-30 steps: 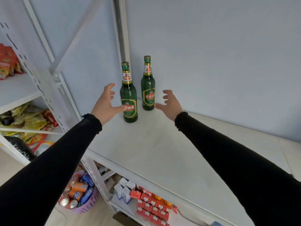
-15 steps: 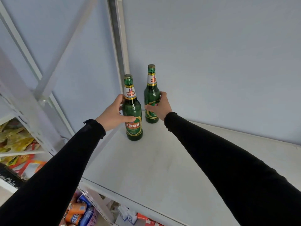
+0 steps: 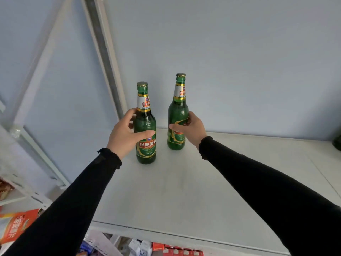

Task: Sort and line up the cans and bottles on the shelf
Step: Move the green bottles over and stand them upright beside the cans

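Two green beer bottles stand upright on the white shelf [image 3: 184, 191] near its back left corner. My left hand [image 3: 123, 135] is wrapped around the body of the nearer left bottle [image 3: 145, 150], thumb across its label. My right hand [image 3: 190, 130] grips the right bottle [image 3: 178, 111] from its right side, fingers over the label. A gap of shelf separates the two bottles. Both keep their caps on.
A white metal upright [image 3: 103, 52] rises behind the left bottle, against the pale blue wall. A dark green object [image 3: 337, 143] peeks in at the right edge. Red and white boxes [image 3: 166, 250] sit on the shelf below; an orange packet [image 3: 16, 224] lies at lower left.
A second ago both hands were open beside the bottles. They have since closed on the bottles, and the right bottle now stands farther from the left one.
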Demonstrator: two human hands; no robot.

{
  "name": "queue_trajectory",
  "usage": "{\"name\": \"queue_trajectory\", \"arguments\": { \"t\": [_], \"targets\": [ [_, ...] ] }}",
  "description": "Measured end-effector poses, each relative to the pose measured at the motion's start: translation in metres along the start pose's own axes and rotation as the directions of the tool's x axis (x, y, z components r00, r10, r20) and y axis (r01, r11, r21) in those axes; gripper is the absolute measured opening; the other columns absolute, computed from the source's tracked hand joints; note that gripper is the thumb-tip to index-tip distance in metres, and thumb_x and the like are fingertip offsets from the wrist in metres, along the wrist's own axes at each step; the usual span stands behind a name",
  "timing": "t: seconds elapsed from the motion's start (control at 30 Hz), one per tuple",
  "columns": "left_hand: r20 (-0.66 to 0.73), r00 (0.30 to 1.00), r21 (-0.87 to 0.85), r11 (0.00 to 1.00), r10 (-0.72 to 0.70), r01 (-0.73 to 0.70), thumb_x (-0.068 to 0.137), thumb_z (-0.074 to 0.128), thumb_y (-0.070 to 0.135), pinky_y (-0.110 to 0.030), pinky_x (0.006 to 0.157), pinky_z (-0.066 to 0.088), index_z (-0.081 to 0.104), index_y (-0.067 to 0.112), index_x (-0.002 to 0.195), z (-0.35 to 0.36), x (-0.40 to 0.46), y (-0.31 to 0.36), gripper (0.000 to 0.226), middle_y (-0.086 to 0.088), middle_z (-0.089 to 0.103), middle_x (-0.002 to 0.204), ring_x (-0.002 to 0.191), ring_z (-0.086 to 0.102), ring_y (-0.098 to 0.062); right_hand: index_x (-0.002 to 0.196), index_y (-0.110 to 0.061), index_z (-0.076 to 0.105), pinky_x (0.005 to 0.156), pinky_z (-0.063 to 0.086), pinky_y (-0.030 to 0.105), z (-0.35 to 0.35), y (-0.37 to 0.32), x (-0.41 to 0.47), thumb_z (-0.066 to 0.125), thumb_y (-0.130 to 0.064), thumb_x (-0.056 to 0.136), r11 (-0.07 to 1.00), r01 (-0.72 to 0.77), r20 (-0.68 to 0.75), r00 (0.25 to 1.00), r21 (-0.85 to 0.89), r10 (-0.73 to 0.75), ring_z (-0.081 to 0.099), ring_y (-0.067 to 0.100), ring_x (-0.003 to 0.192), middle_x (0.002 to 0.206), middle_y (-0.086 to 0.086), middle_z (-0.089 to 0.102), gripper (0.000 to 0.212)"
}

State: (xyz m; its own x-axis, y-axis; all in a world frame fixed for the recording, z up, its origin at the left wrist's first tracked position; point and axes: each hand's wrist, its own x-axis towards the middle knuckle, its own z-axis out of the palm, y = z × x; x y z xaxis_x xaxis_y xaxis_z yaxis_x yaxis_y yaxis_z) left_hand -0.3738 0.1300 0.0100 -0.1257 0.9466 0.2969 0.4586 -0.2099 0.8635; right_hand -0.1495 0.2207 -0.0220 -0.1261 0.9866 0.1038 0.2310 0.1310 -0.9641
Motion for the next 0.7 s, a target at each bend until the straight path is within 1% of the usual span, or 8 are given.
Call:
{"name": "queue_trajectory", "arguments": {
  "t": [0.07,0.2,0.37,0.43,0.53,0.57,0.63,0.7],
  "targets": [
    [0.040,0.998,-0.002,0.999,0.040,-0.040,0.072,0.088,0.033,-0.044,0.094,0.054,0.054,0.040,0.129,0.020,0.002,0.012,0.067,0.018,0.064,0.121,0.113,0.060,-0.014,0.123,-0.020,0.057,0.090,0.058,0.041,-0.035,0.003,-0.020,0.086,-0.035,0.071,1.000,-0.013,-0.056,0.998,0.008,0.013,0.066,0.019,0.104,0.112,-0.003,0.069,0.062],
    [0.128,0.984,-0.036,0.993,0.120,-0.116,0.072,0.088,0.036,-0.046,0.094,0.054,0.052,0.037,0.130,0.078,0.003,0.046,0.067,0.017,0.064,0.123,0.113,0.059,-0.014,0.121,-0.020,0.058,0.086,0.058,0.037,-0.112,0.010,-0.068,0.087,-0.035,0.071,0.999,-0.036,-0.179,0.983,-0.019,0.032,0.068,0.016,0.100,0.109,-0.004,0.070,0.059],
    [0.290,0.932,-0.086,0.976,0.218,-0.201,0.075,0.086,0.039,-0.049,0.097,0.053,0.049,0.036,0.132,0.172,-0.010,0.105,0.068,0.012,0.062,0.125,0.114,0.058,-0.017,0.118,-0.022,0.059,0.081,0.058,0.033,-0.217,0.025,-0.136,0.085,-0.036,0.073,0.995,-0.089,-0.317,0.945,-0.033,0.074,0.068,0.015,0.098,0.107,-0.005,0.070,0.054],
    [0.342,0.905,-0.115,0.967,0.252,-0.226,0.075,0.085,0.038,-0.047,0.097,0.053,0.048,0.034,0.134,0.214,-0.022,0.132,0.069,0.010,0.062,0.126,0.114,0.057,-0.018,0.120,-0.022,0.059,0.079,0.057,0.032,-0.261,0.031,-0.164,0.084,-0.036,0.074,0.993,-0.109,-0.368,0.926,-0.046,0.084,0.068,0.014,0.097,0.107,-0.006,0.070,0.054],
    [0.397,0.868,-0.167,0.953,0.298,-0.251,0.076,0.085,0.037,-0.043,0.094,0.053,0.049,0.032,0.134,0.280,-0.046,0.174,0.068,0.009,0.062,0.125,0.113,0.058,-0.015,0.118,-0.021,0.061,0.082,0.058,0.034,-0.330,0.045,-0.208,0.086,-0.036,0.072,0.994,-0.103,-0.432,0.899,-0.041,0.076,0.070,0.014,0.096,0.105,-0.006,0.072,0.054],
    [0.410,0.859,-0.186,0.950,0.309,-0.253,0.077,0.085,0.035,-0.041,0.093,0.053,0.049,0.032,0.133,0.302,-0.055,0.188,0.067,0.009,0.063,0.124,0.112,0.058,-0.015,0.116,-0.021,0.062,0.082,0.058,0.033,-0.353,0.050,-0.223,0.086,-0.036,0.072,0.994,-0.101,-0.446,0.892,-0.037,0.074,0.070,0.012,0.095,0.104,-0.006,0.073,0.053],
    [0.434,0.842,-0.211,0.944,0.322,-0.253,0.076,0.086,0.033,-0.038,0.092,0.053,0.050,0.031,0.131,0.345,-0.074,0.215,0.066,0.009,0.063,0.122,0.110,0.059,-0.015,0.116,-0.021,0.063,0.079,0.057,0.027,-0.398,0.056,-0.252,0.086,-0.031,0.073,0.995,-0.095,-0.467,0.882,-0.030,0.071,0.071,0.007,0.090,0.102,-0.008,0.074,0.050],
    [0.455,0.824,-0.222,0.940,0.336,-0.261,0.075,0.087,0.033,-0.038,0.091,0.054,0.050,0.033,0.129,0.386,-0.092,0.239,0.065,0.009,0.064,0.120,0.109,0.060,-0.014,0.117,-0.021,0.063,0.077,0.054,0.025,-0.442,0.064,-0.279,0.086,-0.030,0.074,0.994,-0.102,-0.490,0.869,-0.044,0.068,0.070,0.008,0.091,0.102,-0.007,0.073,0.050]
  ]
}}
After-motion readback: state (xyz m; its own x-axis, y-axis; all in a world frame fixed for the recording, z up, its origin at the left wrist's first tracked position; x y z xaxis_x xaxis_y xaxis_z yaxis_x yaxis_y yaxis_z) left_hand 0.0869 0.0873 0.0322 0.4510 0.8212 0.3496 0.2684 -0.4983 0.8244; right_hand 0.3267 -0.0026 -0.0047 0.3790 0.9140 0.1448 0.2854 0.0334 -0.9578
